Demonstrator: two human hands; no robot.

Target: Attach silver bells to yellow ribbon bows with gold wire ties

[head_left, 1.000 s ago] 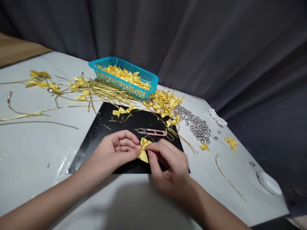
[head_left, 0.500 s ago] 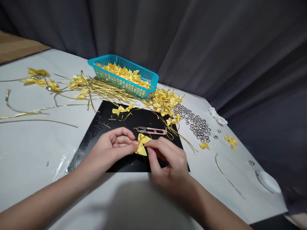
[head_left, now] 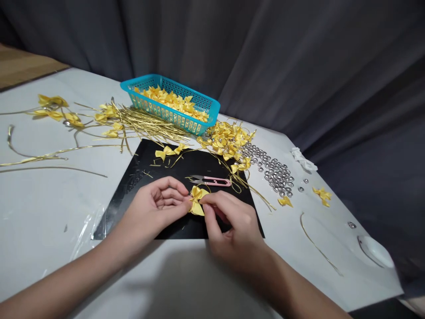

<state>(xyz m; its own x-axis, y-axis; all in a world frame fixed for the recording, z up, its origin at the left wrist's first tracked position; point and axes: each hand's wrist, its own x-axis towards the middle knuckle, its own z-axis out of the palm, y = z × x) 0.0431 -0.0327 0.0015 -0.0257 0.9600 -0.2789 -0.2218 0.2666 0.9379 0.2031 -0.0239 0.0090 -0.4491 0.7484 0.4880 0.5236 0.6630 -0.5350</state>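
A yellow ribbon bow (head_left: 198,201) is pinched between my two hands, over the near part of a black mat (head_left: 139,177). My left hand (head_left: 159,204) grips its left side with thumb and fingertips. On the other side, the thumb and forefinger of my right hand (head_left: 232,217) close on the bow near its knot. Whatever thin cord runs through the knot is mostly hidden by the fingertips. Just beyond the bow, pink-handled thread snips (head_left: 215,181) lie on the mat, with loose gold cord around them.
Behind the mat stands a blue basket (head_left: 212,113) of yellow bows. Gold cords (head_left: 149,124) lie before it. Finished-looking bows (head_left: 229,137) pile beside silver beads (head_left: 279,175). A white rounded object (head_left: 376,251) sits near the right edge; a dark curtain (head_left: 265,57) hangs behind.
Both hands keep hold of the bow, which has turned slightly between the fingertips. Otherwise the view has shifted only a little.
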